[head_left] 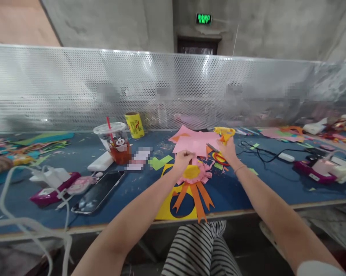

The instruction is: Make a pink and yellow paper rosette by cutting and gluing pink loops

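Seen from beside the bench, the paper rosette with a round yellow centre and a ruffled pink edge (191, 172) lies near the front edge of the blue worktop (144, 209), directly before the seated person. Main assembly appears largely complete: the pink ruffle surrounds the yellow centre, and three orange paper tails with notched ends (201, 201) extend from its lower side, over the yellow paper sheet with a round cut-out (163, 211). The left hand (183, 159) is at the rosette's upper left, fingers drawn narrow; they appear to pinch the short pink paper strip (194, 158) at the upper edge. The right hand (227, 149) is wrapped around the handle of the yellow glue gun (225, 131), beyond the rosette and to its right. Whether the trigger is pressed cannot be told. Fixing of the strip appears to be the outstanding item; the fingers hide the joint, so its bond cannot be confirmed. Pink paper sheets (194, 143) lie behind the rosette. The scissors with red and yellow handles (219, 158) lie just beside it, below the right hand. Bright green paper offcuts (161, 162) lie to the left.
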